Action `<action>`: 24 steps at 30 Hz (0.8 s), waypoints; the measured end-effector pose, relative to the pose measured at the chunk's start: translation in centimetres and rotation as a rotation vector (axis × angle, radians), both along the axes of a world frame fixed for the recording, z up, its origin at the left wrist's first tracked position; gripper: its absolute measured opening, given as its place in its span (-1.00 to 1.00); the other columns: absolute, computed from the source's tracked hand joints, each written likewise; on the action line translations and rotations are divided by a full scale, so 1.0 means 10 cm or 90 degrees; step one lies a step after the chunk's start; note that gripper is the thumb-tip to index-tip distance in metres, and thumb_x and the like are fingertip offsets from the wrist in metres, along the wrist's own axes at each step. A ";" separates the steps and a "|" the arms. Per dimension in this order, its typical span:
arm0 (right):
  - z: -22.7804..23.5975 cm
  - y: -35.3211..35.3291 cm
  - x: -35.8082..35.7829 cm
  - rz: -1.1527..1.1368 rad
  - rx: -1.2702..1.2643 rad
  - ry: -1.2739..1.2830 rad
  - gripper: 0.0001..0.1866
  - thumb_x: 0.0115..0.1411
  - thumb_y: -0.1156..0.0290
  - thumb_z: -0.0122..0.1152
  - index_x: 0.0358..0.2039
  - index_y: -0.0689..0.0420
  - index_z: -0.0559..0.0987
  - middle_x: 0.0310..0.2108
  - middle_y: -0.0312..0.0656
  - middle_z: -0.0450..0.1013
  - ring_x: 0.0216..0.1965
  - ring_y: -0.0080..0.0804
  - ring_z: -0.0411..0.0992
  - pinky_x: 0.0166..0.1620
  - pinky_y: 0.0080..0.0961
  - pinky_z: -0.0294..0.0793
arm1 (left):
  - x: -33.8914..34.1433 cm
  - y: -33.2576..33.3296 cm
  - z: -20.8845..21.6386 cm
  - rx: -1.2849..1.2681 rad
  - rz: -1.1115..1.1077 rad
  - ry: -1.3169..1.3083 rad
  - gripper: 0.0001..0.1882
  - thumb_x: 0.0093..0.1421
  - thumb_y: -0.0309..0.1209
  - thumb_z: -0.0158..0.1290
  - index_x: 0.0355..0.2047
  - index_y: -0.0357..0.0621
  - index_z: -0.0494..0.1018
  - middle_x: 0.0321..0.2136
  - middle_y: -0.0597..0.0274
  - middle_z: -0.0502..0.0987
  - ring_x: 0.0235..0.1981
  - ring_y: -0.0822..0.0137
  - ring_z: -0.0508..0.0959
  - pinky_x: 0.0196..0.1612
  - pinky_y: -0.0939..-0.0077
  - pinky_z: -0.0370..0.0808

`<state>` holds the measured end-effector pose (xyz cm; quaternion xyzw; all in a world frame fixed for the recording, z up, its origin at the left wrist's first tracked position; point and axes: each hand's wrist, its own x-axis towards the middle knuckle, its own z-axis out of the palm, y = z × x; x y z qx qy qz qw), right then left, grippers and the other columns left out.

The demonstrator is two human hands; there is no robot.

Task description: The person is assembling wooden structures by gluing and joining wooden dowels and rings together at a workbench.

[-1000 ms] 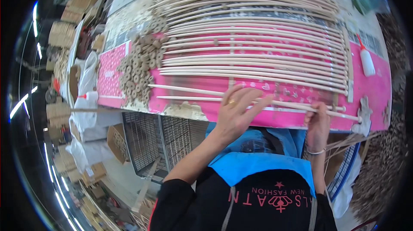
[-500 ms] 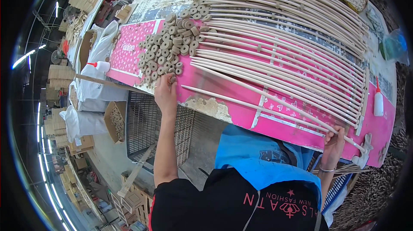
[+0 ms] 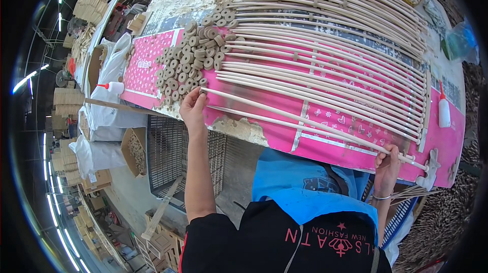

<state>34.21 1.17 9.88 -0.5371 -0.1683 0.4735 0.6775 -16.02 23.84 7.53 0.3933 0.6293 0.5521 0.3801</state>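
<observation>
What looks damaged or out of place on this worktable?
The pink covering looks damaged: along its near edge, left of the middle, a ragged pale patch breaks the pink, which continues on both sides.

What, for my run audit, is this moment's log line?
left hand: at tip of rod | right hand: gripping rod near other end | discs: heaped beyond left hand

Black drawstring top [image 3: 249, 252] with pink block lettering [image 3: 292, 235], a star [image 3: 341, 225] and a crown-like emblem [image 3: 340, 245] across the chest; pale cords [image 3: 295, 249] hang at the front. Red trim [image 3: 182, 252] edges the left sleeve [image 3: 216, 237], which ends near the elbow. Blue apron [image 3: 269, 174] with dark graphic [image 3: 323, 184]. Silver-coloured bangle [image 3: 382, 197] above the bare right hand [image 3: 388, 163].
</observation>
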 end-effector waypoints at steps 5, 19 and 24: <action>0.00 -0.07 0.03 -0.018 -0.010 -0.001 -0.68 0.55 0.11 0.04 -0.14 0.11 0.54 -0.46 -0.34 0.44 -0.46 -0.61 0.37 -0.42 -0.64 0.36 | 0.05 0.03 0.00 -0.014 0.031 -0.048 -0.71 0.34 -0.58 0.20 0.06 -0.39 0.58 -0.19 0.20 0.65 -0.23 0.45 0.65 -0.12 0.58 0.66; 0.01 -0.05 0.01 -0.013 0.007 -0.031 -0.69 0.56 0.13 0.02 -0.14 0.12 0.55 -0.44 -0.32 0.45 -0.46 -0.59 0.39 -0.40 -0.64 0.38 | 0.27 0.00 0.09 0.078 -0.007 0.014 -0.72 0.36 -0.60 0.16 0.06 -0.36 0.58 -0.18 0.23 0.64 -0.21 0.49 0.63 -0.09 0.60 0.65; 0.04 0.02 -0.12 0.007 -0.003 -0.003 -0.67 0.53 0.10 0.08 -0.12 0.13 0.56 -0.41 -0.31 0.45 -0.41 -0.56 0.39 -0.37 -0.60 0.41 | 0.57 -0.11 0.20 0.085 -0.055 0.071 -0.72 0.36 -0.55 0.19 0.07 -0.31 0.58 -0.19 0.27 0.64 -0.22 0.52 0.60 -0.09 0.61 0.56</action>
